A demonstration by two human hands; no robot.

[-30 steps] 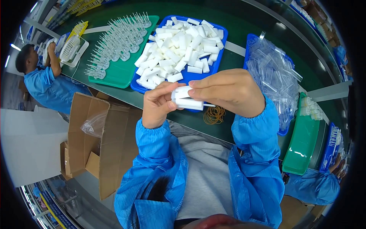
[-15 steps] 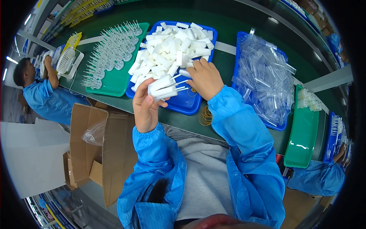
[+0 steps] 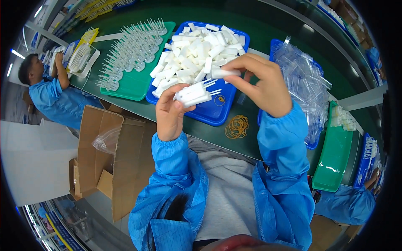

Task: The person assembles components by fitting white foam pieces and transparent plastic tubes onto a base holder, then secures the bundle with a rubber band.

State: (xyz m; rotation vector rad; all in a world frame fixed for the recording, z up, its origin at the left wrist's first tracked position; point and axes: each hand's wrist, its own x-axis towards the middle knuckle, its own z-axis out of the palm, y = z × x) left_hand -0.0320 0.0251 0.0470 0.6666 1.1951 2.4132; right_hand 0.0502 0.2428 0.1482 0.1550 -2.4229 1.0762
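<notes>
Between the fingers and thumb of my left hand (image 3: 168, 115) is a pronged plastic piece (image 3: 196, 94). White blocks sit along some of its prongs, and thin bare prong ends point right. My right hand (image 3: 266, 85) pinches a loose white foam block (image 3: 225, 72) just above and right of those prong ends, apart from them. Beneath both hands lies a blue tray (image 3: 215, 119) heaped with similar white foam blocks (image 3: 197, 52). A few yellowish rubber bands (image 3: 220, 100) rest on its bare near part.
A green tray (image 3: 138, 93) at left holds rows of upright pronged pieces (image 3: 132, 52). Clear plastic tubes (image 3: 299, 77) fill a blue tray at right, beside a long green tray (image 3: 333, 163). Rubber bands (image 3: 237, 126) lie near the table edge. Cardboard box (image 3: 98, 154) and co-worker (image 3: 56, 94) are left.
My right hand has lifted away from the heap, up and right, with a foam block in its fingers. The left hand still holds the pronged piece. The view has shifted slightly.
</notes>
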